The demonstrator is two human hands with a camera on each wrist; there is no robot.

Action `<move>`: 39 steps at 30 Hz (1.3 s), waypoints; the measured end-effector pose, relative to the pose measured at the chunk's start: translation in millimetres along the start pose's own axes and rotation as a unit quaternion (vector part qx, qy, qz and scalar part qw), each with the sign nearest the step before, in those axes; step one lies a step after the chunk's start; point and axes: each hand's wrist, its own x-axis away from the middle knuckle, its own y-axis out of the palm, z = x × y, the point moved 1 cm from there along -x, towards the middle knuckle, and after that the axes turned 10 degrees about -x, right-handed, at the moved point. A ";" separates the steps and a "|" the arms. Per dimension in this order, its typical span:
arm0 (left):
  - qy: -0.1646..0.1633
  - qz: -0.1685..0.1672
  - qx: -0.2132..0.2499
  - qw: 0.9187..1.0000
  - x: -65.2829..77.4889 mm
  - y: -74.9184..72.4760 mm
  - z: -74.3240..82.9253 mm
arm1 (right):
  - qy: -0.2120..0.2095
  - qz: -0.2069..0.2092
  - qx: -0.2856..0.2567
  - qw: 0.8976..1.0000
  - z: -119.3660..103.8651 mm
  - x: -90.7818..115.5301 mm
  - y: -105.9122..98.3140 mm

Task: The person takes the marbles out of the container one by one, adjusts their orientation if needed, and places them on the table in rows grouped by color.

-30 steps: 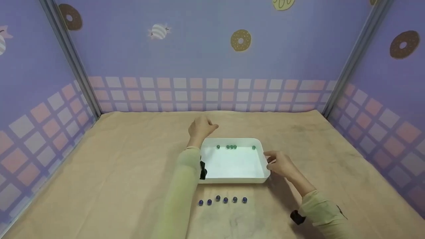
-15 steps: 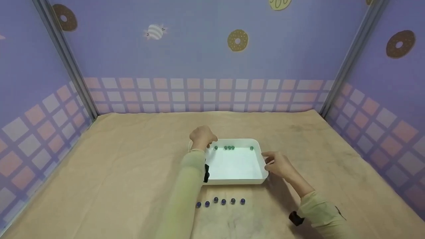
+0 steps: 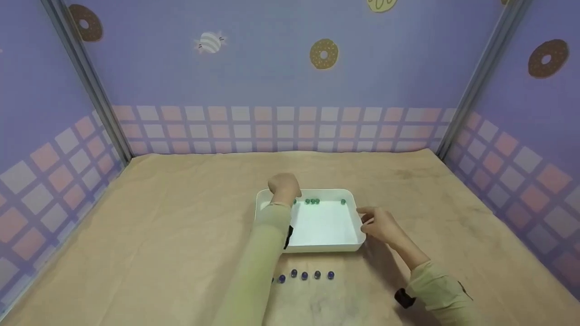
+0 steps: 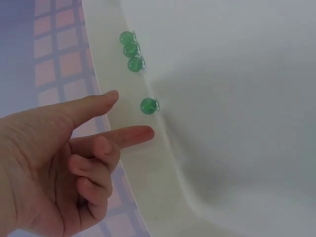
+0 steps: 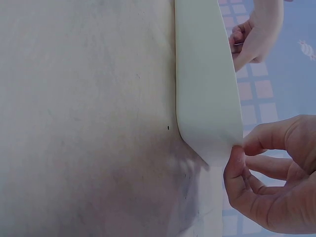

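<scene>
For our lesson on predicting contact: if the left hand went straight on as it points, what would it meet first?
The left hand would probably meet the nearest green marble, beyond the gap between thumb and index finger; depth is unclear, so it could brush the tray first.

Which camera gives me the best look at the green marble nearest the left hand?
Left wrist view: the marble appears large and whole, uncovered by the left hand. The head view shows it tiny, partly hidden by that hand; the right wrist view doesn't show it.
</scene>
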 end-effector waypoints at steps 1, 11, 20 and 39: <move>0.002 0.003 -0.019 1.000 -0.4 -0.2 1.1 | 0.000 -0.001 0.002 1.000 -0.4 -0.4 0.6; 0.025 0.021 -0.115 0.993 -4.6 1.6 7.2 | 0.012 -0.001 0.006 1.000 -1.9 -0.5 2.9; 0.044 0.011 -0.107 0.993 -5.1 2.7 10.6 | 0.009 0.002 0.001 1.000 0.3 -1.3 0.9; 0.090 0.014 -0.108 0.990 2.0 4.5 9.0 | 0.013 0.011 0.002 1.000 2.8 -1.6 0.5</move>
